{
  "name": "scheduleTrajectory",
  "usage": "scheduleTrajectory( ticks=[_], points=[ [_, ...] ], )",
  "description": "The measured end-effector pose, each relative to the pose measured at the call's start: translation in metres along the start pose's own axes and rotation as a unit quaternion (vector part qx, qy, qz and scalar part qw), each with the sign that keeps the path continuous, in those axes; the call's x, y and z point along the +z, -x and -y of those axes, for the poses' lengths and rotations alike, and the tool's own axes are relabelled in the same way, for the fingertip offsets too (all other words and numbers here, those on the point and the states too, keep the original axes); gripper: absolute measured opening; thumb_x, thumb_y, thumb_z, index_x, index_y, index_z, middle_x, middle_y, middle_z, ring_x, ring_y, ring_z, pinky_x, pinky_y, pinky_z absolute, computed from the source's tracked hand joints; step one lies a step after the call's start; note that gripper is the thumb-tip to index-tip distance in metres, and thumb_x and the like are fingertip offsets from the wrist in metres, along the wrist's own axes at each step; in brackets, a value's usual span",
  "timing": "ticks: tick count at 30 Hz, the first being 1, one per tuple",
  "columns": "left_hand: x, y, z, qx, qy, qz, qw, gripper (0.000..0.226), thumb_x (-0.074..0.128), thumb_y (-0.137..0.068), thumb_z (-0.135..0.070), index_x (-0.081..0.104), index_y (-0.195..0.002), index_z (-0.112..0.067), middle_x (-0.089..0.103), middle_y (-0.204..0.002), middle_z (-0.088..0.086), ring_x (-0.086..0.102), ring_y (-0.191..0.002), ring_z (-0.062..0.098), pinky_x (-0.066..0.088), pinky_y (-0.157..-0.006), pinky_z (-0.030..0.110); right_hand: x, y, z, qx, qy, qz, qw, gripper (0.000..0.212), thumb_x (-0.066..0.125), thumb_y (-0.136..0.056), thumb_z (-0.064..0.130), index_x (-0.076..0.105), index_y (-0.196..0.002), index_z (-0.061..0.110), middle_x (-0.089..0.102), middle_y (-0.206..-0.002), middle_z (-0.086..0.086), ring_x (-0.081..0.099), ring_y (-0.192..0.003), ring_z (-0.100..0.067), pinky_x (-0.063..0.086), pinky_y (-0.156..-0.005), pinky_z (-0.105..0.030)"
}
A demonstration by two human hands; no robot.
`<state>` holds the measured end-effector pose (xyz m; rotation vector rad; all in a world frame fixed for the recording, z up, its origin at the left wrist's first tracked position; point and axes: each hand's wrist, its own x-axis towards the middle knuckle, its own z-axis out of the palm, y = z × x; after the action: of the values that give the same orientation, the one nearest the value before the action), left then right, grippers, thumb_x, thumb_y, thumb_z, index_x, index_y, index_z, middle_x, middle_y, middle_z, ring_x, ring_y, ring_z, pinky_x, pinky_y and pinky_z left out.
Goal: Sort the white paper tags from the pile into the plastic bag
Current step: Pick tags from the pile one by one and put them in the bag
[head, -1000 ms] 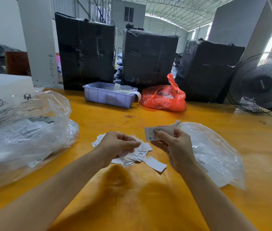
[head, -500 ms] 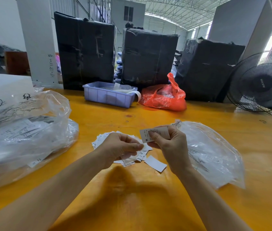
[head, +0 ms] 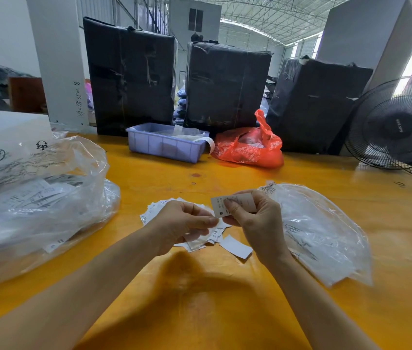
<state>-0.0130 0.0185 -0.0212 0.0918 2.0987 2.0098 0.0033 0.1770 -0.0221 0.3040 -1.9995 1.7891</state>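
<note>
We find bare surface [head: 200, 299] toward 6 o'clock of the tag pile [head: 215, 238]. At 9 o'clock a bulging clear bag [head: 36, 198] blocks passage; at 3 o'clock lies the flat plastic bag [head: 321, 236]; at 12 o'clock, open surface up to the blue bin [head: 164, 146].

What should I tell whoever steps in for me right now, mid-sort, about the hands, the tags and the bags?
Right hand: pinches a small stack of white tags, top one marked M, held above the table.
Left hand: fingers curled over the loose pile of tags, pinching at it beside the held stack.
Flat plastic bag: lies just right of the right hand, some tags already inside.
Big plastic bag: on the left, holds more printed tags.
Done: part of the sort.
Left: the held stack is not yet bagged, and the pile on the yellow table remains.
</note>
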Motion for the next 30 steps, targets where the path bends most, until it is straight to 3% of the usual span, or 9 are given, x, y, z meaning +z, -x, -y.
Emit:
scheduleTrajectory(
  ticks=[7,15,25,30],
  points=[
    [-0.0008,0.0012,0.0003,-0.004,0.020,0.007,1.000,0.010,0.079,-0.070,-0.010,0.071,-0.074,-0.011,0.071,-0.067,0.003,0.062,-0.052,0.006,0.047,-0.050,0.016,0.0015,0.0025,0.0009,0.030,-0.004,0.035,0.999,0.007,0.067,-0.083,0.001,0.062,-0.081,0.005,0.067,-0.079,-0.016,0.069,-0.076,-0.031,0.060,-0.062,-0.035],
    [-0.0016,0.0011,-0.0008,-0.012,0.012,0.006,1.000,0.009,0.078,-0.070,-0.004,0.074,-0.075,-0.010,0.072,-0.074,0.007,0.063,-0.057,0.008,0.051,-0.053,0.017,-0.0020,0.0001,0.0016,0.079,-0.052,0.023,0.995,0.005,0.067,-0.083,0.003,0.062,-0.082,0.002,0.068,-0.076,-0.012,0.070,-0.069,-0.019,0.059,-0.061,-0.029],
    [0.0001,0.0032,-0.0002,-0.006,-0.005,0.007,1.000,0.010,0.082,-0.066,-0.006,0.074,-0.068,-0.012,0.069,-0.064,0.004,0.062,-0.054,0.008,0.051,-0.054,0.017,0.0003,0.0006,-0.0021,0.100,-0.027,0.035,0.994,0.011,0.069,-0.083,0.004,0.062,-0.087,-0.004,0.068,-0.083,-0.020,0.071,-0.073,-0.025,0.058,-0.060,-0.029],
    [-0.0003,0.0024,0.0000,0.000,-0.004,0.000,1.000,0.010,0.080,-0.068,-0.006,0.072,-0.073,-0.009,0.068,-0.061,0.003,0.061,-0.052,0.007,0.050,-0.052,0.016,-0.0006,0.0000,-0.0037,0.129,-0.034,0.050,0.990,0.007,0.069,-0.083,0.007,0.065,-0.086,0.002,0.068,-0.077,-0.014,0.067,-0.061,-0.017,0.057,-0.056,-0.026]
  ],
)
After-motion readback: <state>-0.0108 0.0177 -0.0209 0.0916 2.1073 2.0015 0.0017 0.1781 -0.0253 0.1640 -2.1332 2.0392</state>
